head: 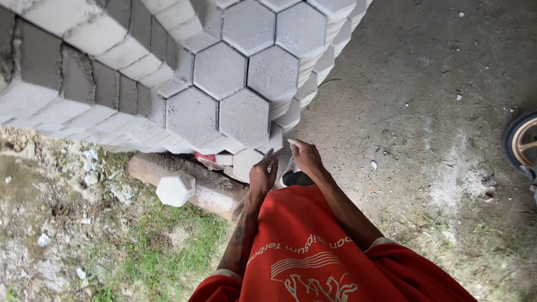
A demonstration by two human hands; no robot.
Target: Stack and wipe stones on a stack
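Both hands, left hand (263,174) and right hand (305,156), seem clasped around a hexagonal paver (248,162) low in the stack (246,72); likely heavy, stiff, gritty—best gripped by opposite flat sides.

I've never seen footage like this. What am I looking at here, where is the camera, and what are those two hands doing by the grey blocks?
No machine here: a person wears one camera on the head, looking down, so you see their red shirt and both bare arms. In front stands a big stack of grey hexagonal paving blocks. The left hand and the right hand reach to the stack's bottom edge, at a low block; whether they grip it is hard to tell. One loose hexagonal block lies on a log. Left is grass and rubble, right bare ground with a wheel at the edge.
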